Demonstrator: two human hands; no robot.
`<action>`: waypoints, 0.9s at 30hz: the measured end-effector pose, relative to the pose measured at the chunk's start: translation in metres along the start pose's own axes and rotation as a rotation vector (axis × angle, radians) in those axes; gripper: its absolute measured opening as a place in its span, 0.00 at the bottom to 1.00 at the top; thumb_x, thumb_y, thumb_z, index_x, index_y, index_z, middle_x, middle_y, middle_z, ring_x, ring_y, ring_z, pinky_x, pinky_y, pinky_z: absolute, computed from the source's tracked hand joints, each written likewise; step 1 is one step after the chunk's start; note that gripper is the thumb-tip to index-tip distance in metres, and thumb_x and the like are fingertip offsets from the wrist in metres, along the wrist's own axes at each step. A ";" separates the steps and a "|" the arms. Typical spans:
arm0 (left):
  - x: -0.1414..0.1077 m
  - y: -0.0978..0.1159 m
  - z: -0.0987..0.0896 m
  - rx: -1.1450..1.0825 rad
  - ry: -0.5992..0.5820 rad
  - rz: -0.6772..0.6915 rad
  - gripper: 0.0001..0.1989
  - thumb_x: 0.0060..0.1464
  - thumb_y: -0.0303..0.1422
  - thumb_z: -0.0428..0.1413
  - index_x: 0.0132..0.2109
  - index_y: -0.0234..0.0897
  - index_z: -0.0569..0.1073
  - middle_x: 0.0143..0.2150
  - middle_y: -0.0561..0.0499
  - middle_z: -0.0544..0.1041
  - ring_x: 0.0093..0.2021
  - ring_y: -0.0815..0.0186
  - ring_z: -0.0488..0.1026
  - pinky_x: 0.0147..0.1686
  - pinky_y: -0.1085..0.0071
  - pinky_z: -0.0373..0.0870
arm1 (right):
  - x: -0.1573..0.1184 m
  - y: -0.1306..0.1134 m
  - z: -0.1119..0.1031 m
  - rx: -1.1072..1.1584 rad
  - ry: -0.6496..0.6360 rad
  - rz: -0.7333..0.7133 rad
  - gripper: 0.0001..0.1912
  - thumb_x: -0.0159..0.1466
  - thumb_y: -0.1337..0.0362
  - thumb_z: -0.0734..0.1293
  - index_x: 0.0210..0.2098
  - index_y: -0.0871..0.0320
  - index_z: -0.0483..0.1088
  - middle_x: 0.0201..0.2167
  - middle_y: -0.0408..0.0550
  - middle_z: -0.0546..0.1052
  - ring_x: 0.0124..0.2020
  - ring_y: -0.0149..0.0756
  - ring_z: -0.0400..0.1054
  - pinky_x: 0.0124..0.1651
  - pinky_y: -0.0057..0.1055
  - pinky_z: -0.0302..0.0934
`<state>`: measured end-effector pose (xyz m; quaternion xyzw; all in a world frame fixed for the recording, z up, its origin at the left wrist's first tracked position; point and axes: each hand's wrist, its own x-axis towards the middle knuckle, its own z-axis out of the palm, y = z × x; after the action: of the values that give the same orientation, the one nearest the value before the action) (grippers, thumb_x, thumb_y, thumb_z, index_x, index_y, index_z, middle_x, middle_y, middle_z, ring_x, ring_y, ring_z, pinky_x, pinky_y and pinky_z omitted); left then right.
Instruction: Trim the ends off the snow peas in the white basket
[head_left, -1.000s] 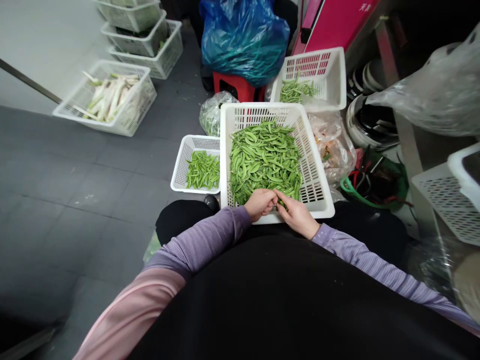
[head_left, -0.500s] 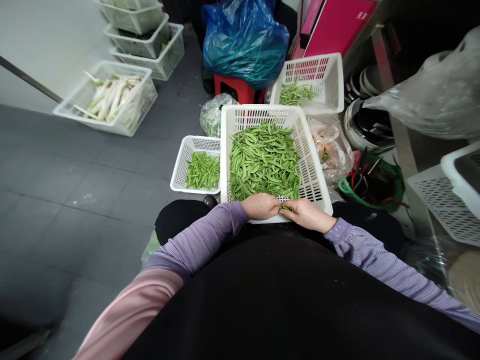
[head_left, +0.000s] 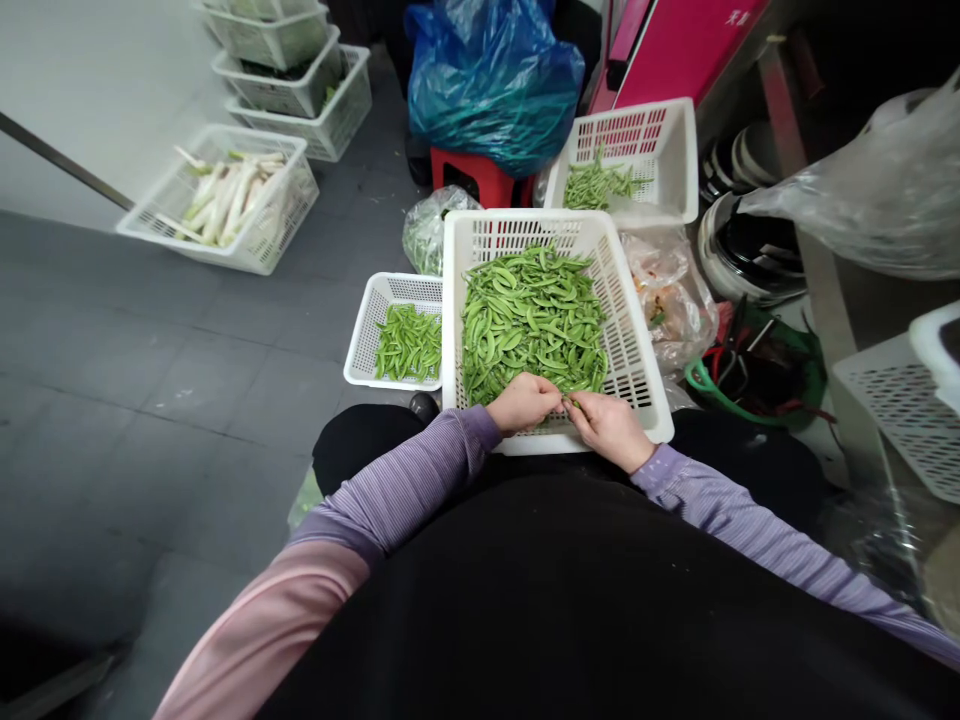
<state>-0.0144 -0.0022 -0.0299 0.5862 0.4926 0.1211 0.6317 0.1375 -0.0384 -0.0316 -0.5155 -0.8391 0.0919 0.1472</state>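
At the upper left of the frame, a basket (head_left: 255, 262) of white stalks sits on the tiled floor (head_left: 165, 400), with stacked baskets (head_left: 300, 90) behind it, their contents mostly hidden. Toward the middle, a small basket (head_left: 367, 345) of snow peas (head_left: 409, 343) stands just beside a large basket (head_left: 634, 375) heaped with more peas (head_left: 532, 320). The large basket's near edge lies over the person's black lap. At that edge, the curled left hand (head_left: 523, 403) hides whatever it may hold, so I cannot tell if it grips anything. The right hand (head_left: 609, 430) pinches a pod (head_left: 574, 402) between thumb and fingers, close to the left hand. Beyond them, a blue bag (head_left: 491, 85) partly hides a red stool (head_left: 472, 178). At the upper right, a basket (head_left: 660, 140) holds more peas, and a clear bag (head_left: 855, 190) runs off the frame.
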 end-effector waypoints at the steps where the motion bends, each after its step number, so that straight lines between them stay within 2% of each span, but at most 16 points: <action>1: 0.001 0.000 0.003 -0.048 0.002 -0.075 0.11 0.48 0.27 0.44 0.29 0.31 0.70 0.11 0.61 0.53 0.11 0.77 0.50 0.14 0.79 0.52 | 0.002 0.000 0.003 0.008 0.076 0.027 0.16 0.63 0.62 0.53 0.26 0.60 0.67 0.20 0.49 0.72 0.23 0.34 0.65 0.28 0.28 0.54; 3: 0.004 -0.003 0.008 -0.025 -0.010 -0.173 0.11 0.47 0.27 0.44 0.30 0.30 0.70 0.11 0.61 0.53 0.11 0.76 0.52 0.14 0.79 0.54 | 0.010 0.003 0.006 0.084 0.206 0.109 0.15 0.62 0.60 0.53 0.30 0.59 0.68 0.22 0.49 0.73 0.24 0.34 0.66 0.29 0.28 0.56; 4: 0.005 -0.005 0.010 0.047 -0.035 -0.180 0.11 0.47 0.27 0.44 0.30 0.30 0.71 0.11 0.59 0.55 0.12 0.75 0.55 0.15 0.78 0.57 | 0.016 0.008 0.006 0.152 0.259 0.172 0.15 0.62 0.59 0.54 0.32 0.59 0.68 0.24 0.48 0.74 0.24 0.33 0.67 0.29 0.28 0.57; 6: 0.007 -0.011 0.012 0.305 -0.079 -0.112 0.10 0.47 0.28 0.47 0.30 0.30 0.72 0.15 0.53 0.65 0.17 0.72 0.64 0.21 0.76 0.64 | 0.033 0.022 0.008 0.310 0.342 0.336 0.16 0.63 0.58 0.52 0.37 0.59 0.66 0.28 0.48 0.74 0.23 0.32 0.66 0.28 0.29 0.58; 8: 0.009 -0.017 0.012 0.615 -0.079 -0.009 0.09 0.47 0.27 0.48 0.31 0.30 0.73 0.25 0.46 0.73 0.29 0.66 0.72 0.31 0.73 0.68 | 0.050 0.040 0.013 0.381 0.359 0.485 0.18 0.64 0.57 0.49 0.40 0.60 0.65 0.27 0.47 0.74 0.20 0.31 0.64 0.25 0.29 0.58; 10: 0.012 -0.023 0.010 0.837 -0.062 0.046 0.10 0.47 0.26 0.48 0.35 0.30 0.73 0.35 0.41 0.75 0.37 0.62 0.73 0.38 0.70 0.68 | 0.066 0.055 0.024 0.275 0.219 0.511 0.18 0.63 0.56 0.52 0.39 0.60 0.66 0.25 0.47 0.73 0.20 0.32 0.64 0.26 0.30 0.59; 12: 0.014 -0.026 0.007 0.919 -0.077 0.076 0.13 0.47 0.25 0.48 0.40 0.30 0.72 0.41 0.38 0.73 0.41 0.60 0.72 0.39 0.68 0.68 | 0.076 0.063 0.039 0.053 -0.072 0.407 0.15 0.61 0.56 0.58 0.39 0.60 0.68 0.28 0.50 0.74 0.26 0.35 0.66 0.30 0.30 0.59; 14: 0.015 -0.026 0.004 0.929 -0.067 0.097 0.15 0.48 0.27 0.48 0.43 0.30 0.71 0.43 0.37 0.72 0.41 0.58 0.72 0.38 0.66 0.69 | 0.080 0.065 0.053 -0.122 -0.321 0.297 0.13 0.57 0.59 0.63 0.39 0.61 0.70 0.33 0.54 0.74 0.32 0.37 0.68 0.34 0.30 0.58; 16: 0.016 -0.023 0.000 0.909 -0.020 0.087 0.13 0.51 0.29 0.46 0.41 0.30 0.71 0.41 0.38 0.73 0.40 0.57 0.72 0.38 0.64 0.68 | 0.081 0.063 0.059 -0.190 -0.418 0.256 0.12 0.57 0.63 0.64 0.39 0.61 0.71 0.36 0.56 0.74 0.35 0.39 0.68 0.35 0.30 0.58; 19: 0.017 -0.016 -0.008 0.803 0.110 0.062 0.15 0.55 0.31 0.42 0.36 0.31 0.72 0.36 0.41 0.75 0.38 0.60 0.72 0.39 0.66 0.67 | 0.074 0.061 0.049 -0.165 -0.372 0.227 0.13 0.59 0.62 0.61 0.41 0.60 0.71 0.39 0.54 0.73 0.37 0.38 0.68 0.38 0.30 0.58; 22: 0.020 -0.009 -0.016 0.617 0.229 0.075 0.14 0.57 0.32 0.42 0.36 0.31 0.71 0.32 0.45 0.75 0.34 0.65 0.72 0.38 0.70 0.66 | 0.061 0.056 0.025 -0.101 -0.269 0.131 0.14 0.61 0.60 0.60 0.43 0.57 0.71 0.38 0.51 0.73 0.38 0.37 0.67 0.39 0.29 0.57; 27: 0.020 -0.003 -0.018 0.397 0.182 0.208 0.12 0.56 0.30 0.42 0.33 0.32 0.69 0.24 0.54 0.71 0.26 0.72 0.67 0.32 0.76 0.64 | 0.039 0.041 -0.004 -0.120 -0.233 0.087 0.14 0.61 0.64 0.59 0.42 0.56 0.72 0.37 0.49 0.74 0.35 0.36 0.67 0.34 0.28 0.57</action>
<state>-0.0197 0.0228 -0.0385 0.7332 0.4987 0.1386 0.4410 0.1566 0.0152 -0.0344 -0.5449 -0.8315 0.1071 0.0136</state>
